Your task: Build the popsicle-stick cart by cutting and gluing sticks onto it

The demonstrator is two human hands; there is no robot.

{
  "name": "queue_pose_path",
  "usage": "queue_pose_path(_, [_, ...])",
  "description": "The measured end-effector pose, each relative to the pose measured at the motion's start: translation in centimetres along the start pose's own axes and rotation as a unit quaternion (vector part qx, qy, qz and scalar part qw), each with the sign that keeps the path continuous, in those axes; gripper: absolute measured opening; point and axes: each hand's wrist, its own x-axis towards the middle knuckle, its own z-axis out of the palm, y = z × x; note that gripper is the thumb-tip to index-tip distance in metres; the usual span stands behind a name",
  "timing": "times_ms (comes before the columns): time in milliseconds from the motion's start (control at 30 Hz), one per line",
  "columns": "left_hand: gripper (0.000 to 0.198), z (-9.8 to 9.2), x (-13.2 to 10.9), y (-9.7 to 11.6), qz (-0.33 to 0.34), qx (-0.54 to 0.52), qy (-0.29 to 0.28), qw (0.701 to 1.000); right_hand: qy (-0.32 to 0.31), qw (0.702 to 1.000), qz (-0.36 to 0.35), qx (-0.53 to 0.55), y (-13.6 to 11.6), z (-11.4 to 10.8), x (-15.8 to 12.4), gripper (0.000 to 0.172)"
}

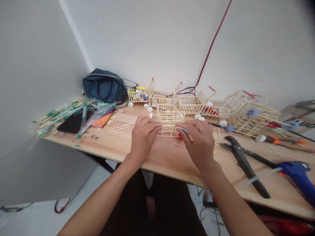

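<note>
In the middle of the bench, a small cart built of thin wooden sticks (169, 115) sits between my hands. My left hand (144, 136) pinches the left end of its near edge between thumb and fingers. At the right end of that edge, my right hand (199, 141) does the same. Whether a separate loose stick lies under my fingertips I cannot tell. A red bottle cap (180, 137) shows beside my right thumb, and a bit of light blue shows behind the fingers. White caps (151, 115) stand near the cart's left side.
More stick carts (190, 105) line the wall. To the right lie black pliers (246, 167), orange-handled pliers (287, 141) and a blue glue gun (299, 178). On the left are a phone (71, 123), stick packs (61, 111), loose sticks (123, 127) and a blue bag (105, 86).
</note>
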Motion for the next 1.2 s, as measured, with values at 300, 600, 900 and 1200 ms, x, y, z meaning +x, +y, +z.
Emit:
queue_pose_path(300, [0.009,-0.1,0.3,0.0,-0.039,-0.055,0.015,0.998,-0.035,0.999,-0.039,0.01,0.7,0.7,1.6,0.012])
queue_pose_path(600, [0.014,-0.6,0.8,-0.8,-0.124,-0.096,0.041,0.987,-0.005,0.999,-0.035,-0.017,1.6,1.0,1.9,0.007])
queue_pose_path(900, [0.018,0.1,0.4,-1.4,-0.127,-0.115,0.011,0.985,-0.009,0.999,-0.033,-0.019,1.6,1.6,1.9,0.011])
queue_pose_path(1200, [0.017,0.4,0.8,-1.2,-0.126,-0.116,-0.003,0.985,-0.017,0.999,-0.037,-0.031,1.8,1.8,1.8,0.013])
